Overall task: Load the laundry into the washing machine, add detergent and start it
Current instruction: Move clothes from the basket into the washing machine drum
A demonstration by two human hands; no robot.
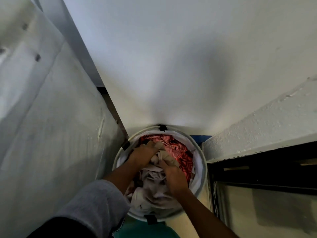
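At the time of inspection both hands were inside a round laundry basket (203, 162) standing on the floor against a white wall (171, 57). The basket had a pale rim with black clips at its far, left and near edges, and a white liner. It was filled close to the rim with laundry: a red and pink patterned cloth (178, 150) lay toward the far and right side, and pale beige and off-white garments (152, 188) occupied the centre and near side. The left hand (143, 154) was pressed palm-down into the pile at the far left, its fingers curled over a beige fold; the left forearm carried a grey sleeve (96, 203) pushed up toward the elbow. The right hand (173, 176) lay at the centre right, fingers closed around the same bunched beige garment. Both hands were therefore grasping cloth, none of it lifted clear of the basket. A large white padded surface (42, 117) stood immediately left of the basket. To the right were a rough white ledge (257, 126) and a dark-framed opening (265, 169). A green garment (145, 231) showed below the near rim.
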